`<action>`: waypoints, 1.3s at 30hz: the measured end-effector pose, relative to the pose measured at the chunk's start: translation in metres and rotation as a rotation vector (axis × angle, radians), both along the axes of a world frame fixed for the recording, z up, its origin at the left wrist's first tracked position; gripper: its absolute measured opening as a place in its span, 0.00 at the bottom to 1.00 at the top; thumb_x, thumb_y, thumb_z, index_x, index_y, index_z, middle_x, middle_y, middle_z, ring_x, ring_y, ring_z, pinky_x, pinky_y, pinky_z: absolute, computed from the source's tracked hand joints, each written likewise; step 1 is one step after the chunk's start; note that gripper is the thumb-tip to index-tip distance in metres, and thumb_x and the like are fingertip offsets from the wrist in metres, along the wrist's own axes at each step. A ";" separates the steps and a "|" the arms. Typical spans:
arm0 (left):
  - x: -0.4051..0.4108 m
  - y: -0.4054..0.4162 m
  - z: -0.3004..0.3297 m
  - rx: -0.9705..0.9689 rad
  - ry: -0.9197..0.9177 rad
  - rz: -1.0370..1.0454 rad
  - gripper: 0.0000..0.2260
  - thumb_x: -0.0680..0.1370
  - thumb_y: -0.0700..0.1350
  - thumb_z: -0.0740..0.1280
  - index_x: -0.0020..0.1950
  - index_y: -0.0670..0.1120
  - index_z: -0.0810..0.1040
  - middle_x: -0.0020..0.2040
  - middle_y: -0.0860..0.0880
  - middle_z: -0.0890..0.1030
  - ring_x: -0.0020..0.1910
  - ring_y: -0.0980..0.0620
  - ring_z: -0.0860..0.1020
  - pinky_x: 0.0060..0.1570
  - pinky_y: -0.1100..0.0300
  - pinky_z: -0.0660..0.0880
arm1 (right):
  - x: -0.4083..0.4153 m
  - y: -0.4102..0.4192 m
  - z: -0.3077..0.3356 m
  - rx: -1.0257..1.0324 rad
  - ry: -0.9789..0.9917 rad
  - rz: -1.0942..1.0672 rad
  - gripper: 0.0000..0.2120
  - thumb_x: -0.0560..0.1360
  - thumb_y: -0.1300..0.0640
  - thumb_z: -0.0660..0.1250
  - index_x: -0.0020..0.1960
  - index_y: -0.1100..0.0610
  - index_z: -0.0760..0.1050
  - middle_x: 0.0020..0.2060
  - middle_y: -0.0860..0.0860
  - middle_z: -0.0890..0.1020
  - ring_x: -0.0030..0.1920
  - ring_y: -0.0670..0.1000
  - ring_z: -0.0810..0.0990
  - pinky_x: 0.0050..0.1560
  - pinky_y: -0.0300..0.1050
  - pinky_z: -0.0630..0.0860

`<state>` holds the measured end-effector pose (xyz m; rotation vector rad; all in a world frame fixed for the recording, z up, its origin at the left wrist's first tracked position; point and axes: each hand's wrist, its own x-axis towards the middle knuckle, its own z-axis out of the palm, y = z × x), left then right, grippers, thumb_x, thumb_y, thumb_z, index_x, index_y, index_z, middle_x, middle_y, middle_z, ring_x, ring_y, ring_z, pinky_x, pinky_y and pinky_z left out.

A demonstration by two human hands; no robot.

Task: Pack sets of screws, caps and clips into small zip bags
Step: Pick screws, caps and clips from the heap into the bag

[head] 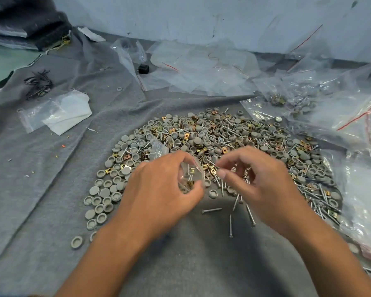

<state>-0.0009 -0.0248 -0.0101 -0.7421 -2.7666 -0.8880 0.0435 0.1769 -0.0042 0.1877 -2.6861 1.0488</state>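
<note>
A wide heap of grey round caps point(107, 196), silver screws point(250, 215) and gold metal clips point(224, 150) lies on grey felt. My left hand point(159, 189) grips a small clear zip bag point(190, 174) that holds a few screws and gold clips. My right hand point(257, 179) hovers just right of the bag over the heap, its fingers curled and thumb and forefinger close together; whether they pinch a part is unclear. Another small clear bag point(159, 146) lies on the heap behind my left hand.
Filled zip bags with red seal lines point(351, 116) pile up at the right. Empty clear bags point(201, 67) lie at the back, more bags and white paper point(66, 112) at the left. Black ties point(38, 83) and a small black object point(143, 68) sit farther back.
</note>
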 end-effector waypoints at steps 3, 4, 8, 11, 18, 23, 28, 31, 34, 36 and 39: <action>-0.003 -0.001 0.003 0.260 -0.098 -0.006 0.08 0.73 0.58 0.69 0.50 0.60 0.77 0.38 0.62 0.79 0.36 0.66 0.77 0.32 0.73 0.69 | 0.010 0.006 -0.006 0.286 -0.386 0.105 0.13 0.70 0.33 0.66 0.52 0.35 0.76 0.46 0.34 0.77 0.47 0.36 0.76 0.44 0.33 0.73; -0.006 -0.002 0.006 0.413 -0.155 -0.012 0.08 0.73 0.57 0.69 0.50 0.57 0.78 0.40 0.63 0.81 0.35 0.65 0.77 0.33 0.74 0.70 | 0.015 0.005 -0.009 0.386 -0.429 0.112 0.15 0.71 0.32 0.67 0.54 0.35 0.75 0.46 0.34 0.76 0.46 0.36 0.76 0.44 0.34 0.73; -0.017 -0.007 0.017 1.070 -0.403 0.045 0.12 0.72 0.48 0.66 0.53 0.48 0.82 0.46 0.43 0.78 0.41 0.48 0.72 0.39 0.59 0.64 | 0.033 0.001 -0.013 0.510 -0.392 0.002 0.21 0.69 0.31 0.71 0.55 0.37 0.67 0.47 0.36 0.72 0.45 0.38 0.75 0.44 0.41 0.77; -0.018 -0.006 0.021 1.312 -0.416 0.070 0.10 0.72 0.41 0.64 0.52 0.44 0.79 0.41 0.42 0.74 0.37 0.45 0.68 0.38 0.58 0.63 | 0.042 0.000 -0.017 0.417 -0.446 -0.054 0.21 0.69 0.43 0.76 0.52 0.39 0.65 0.47 0.39 0.72 0.45 0.42 0.78 0.47 0.45 0.79; -0.015 -0.002 0.019 1.051 -0.348 0.017 0.10 0.74 0.41 0.64 0.50 0.47 0.83 0.43 0.37 0.77 0.42 0.38 0.71 0.49 0.47 0.68 | 0.034 -0.014 -0.023 0.233 -0.344 0.005 0.17 0.74 0.59 0.66 0.54 0.39 0.68 0.45 0.33 0.73 0.45 0.32 0.74 0.43 0.27 0.72; -0.010 -0.003 0.010 0.303 0.068 0.015 0.05 0.74 0.55 0.65 0.48 0.58 0.77 0.31 0.55 0.71 0.32 0.54 0.73 0.33 0.60 0.65 | 0.030 -0.020 -0.026 0.316 -0.274 0.009 0.14 0.77 0.56 0.63 0.59 0.43 0.67 0.49 0.40 0.76 0.48 0.44 0.76 0.46 0.40 0.75; -0.005 0.001 0.009 0.131 0.112 -0.011 0.10 0.72 0.58 0.66 0.51 0.57 0.79 0.31 0.59 0.69 0.32 0.60 0.72 0.37 0.55 0.68 | 0.030 -0.018 -0.028 0.383 -0.248 0.004 0.10 0.79 0.53 0.60 0.59 0.43 0.70 0.50 0.40 0.75 0.53 0.44 0.74 0.49 0.38 0.71; -0.002 0.003 0.011 0.084 0.097 -0.038 0.11 0.71 0.60 0.65 0.50 0.58 0.78 0.31 0.60 0.69 0.31 0.63 0.72 0.40 0.56 0.69 | 0.026 -0.009 -0.021 0.221 -0.257 0.015 0.10 0.80 0.51 0.59 0.59 0.41 0.73 0.50 0.35 0.73 0.51 0.37 0.72 0.50 0.28 0.66; 0.002 0.006 0.010 0.036 0.080 -0.064 0.13 0.71 0.62 0.63 0.51 0.60 0.77 0.31 0.61 0.70 0.32 0.65 0.71 0.45 0.60 0.67 | 0.024 -0.001 -0.002 -0.169 -0.121 0.019 0.09 0.81 0.51 0.60 0.53 0.41 0.77 0.42 0.35 0.76 0.40 0.39 0.74 0.39 0.28 0.67; 0.004 0.009 0.008 0.012 0.082 -0.079 0.13 0.71 0.62 0.64 0.52 0.59 0.78 0.32 0.63 0.69 0.33 0.69 0.69 0.46 0.59 0.66 | 0.024 -0.002 0.009 -0.454 -0.093 0.093 0.07 0.79 0.53 0.64 0.53 0.44 0.79 0.37 0.39 0.76 0.35 0.40 0.72 0.35 0.31 0.67; 0.007 0.015 0.006 -0.026 0.074 -0.108 0.11 0.73 0.62 0.66 0.51 0.59 0.76 0.33 0.65 0.66 0.34 0.70 0.66 0.49 0.56 0.69 | 0.022 -0.012 0.013 -0.515 -0.081 0.139 0.05 0.78 0.53 0.67 0.51 0.44 0.79 0.38 0.41 0.78 0.37 0.44 0.74 0.36 0.39 0.70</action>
